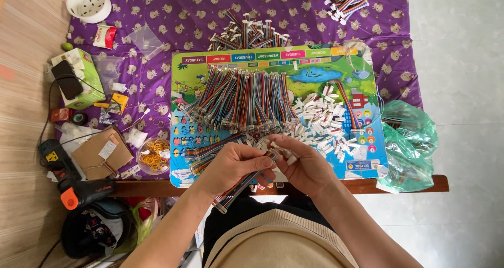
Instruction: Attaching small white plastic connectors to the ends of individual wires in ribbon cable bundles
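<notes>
Left hand [233,165]: fingers closed around a bundle of striped cable [242,184], low centre of the frame, over the near edge of the table [294,186]
Right hand [304,165]: fingers pinched narrow on the white plug [279,151] at the bundle's upper end, touching the left hand's fingertips
Bundle: it slants from the plug down and left; its free end hangs past the table edge, above the person's lap
Slip risk: as I judge it, a loose grip would let wires slide out of the bundle and drop off the table, since the free end has nothing under it
Snag risk: the pile of white plugs [325,122] lies just above the hands; a sweep of the wrist could scatter them off the play mat [362,84]
Mix-up risk: the sorted row of cables [244,100] sits near the hands, so a dropped piece could land among them
Small dish [153,155]: left of the hands, holding yellow rubber bands
Green bag [412,142]: right edge of the table, partly hanging over; a few cable ends show inside, the rest is hidden
White bowl [88,2]: upper left of the frame, nothing visible inside
Green box [86,76]: left side, a black device lying on top; contents not visible
</notes>
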